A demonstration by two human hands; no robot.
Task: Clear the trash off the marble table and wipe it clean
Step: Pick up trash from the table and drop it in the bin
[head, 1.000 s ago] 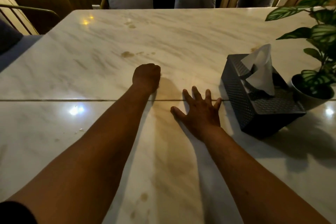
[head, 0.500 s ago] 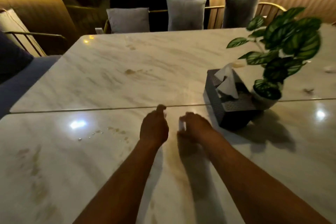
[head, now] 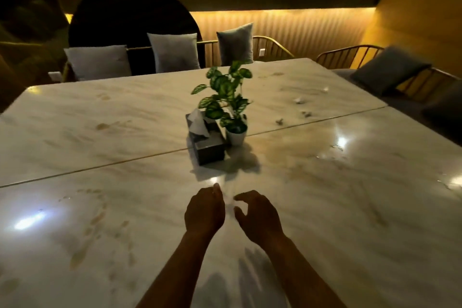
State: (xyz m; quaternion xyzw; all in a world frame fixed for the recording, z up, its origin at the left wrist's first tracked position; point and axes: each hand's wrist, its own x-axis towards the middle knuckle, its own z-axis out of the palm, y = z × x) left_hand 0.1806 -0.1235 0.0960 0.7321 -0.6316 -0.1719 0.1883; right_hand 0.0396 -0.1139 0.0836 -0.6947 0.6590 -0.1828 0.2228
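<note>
While both hands hover over the near part of the marble table (head: 325, 207), left hand (head: 205, 210) loosely curled, right hand (head: 257, 212) half spread, seemingly empty, trash scraps (head: 298, 100) lie far right; reaching there risks toppling the plant (head: 226, 97) or tissue box (head: 207, 142).

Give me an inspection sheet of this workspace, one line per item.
Surface: marble table shows brown smears, glare spots and a seam across it.
Job's things: small trash scraps lie on the far right part; tissue box stands mid-table with a tissue sticking out.
Clutter: potted plant right beside the box.
Grippers: left hand loosely curled, possibly pinching something small, unclear; right hand curled, holds nothing visible.
Cables: nothing seen.
Surroundings: grey cushions on chairs around the table, dim warm light.
</note>
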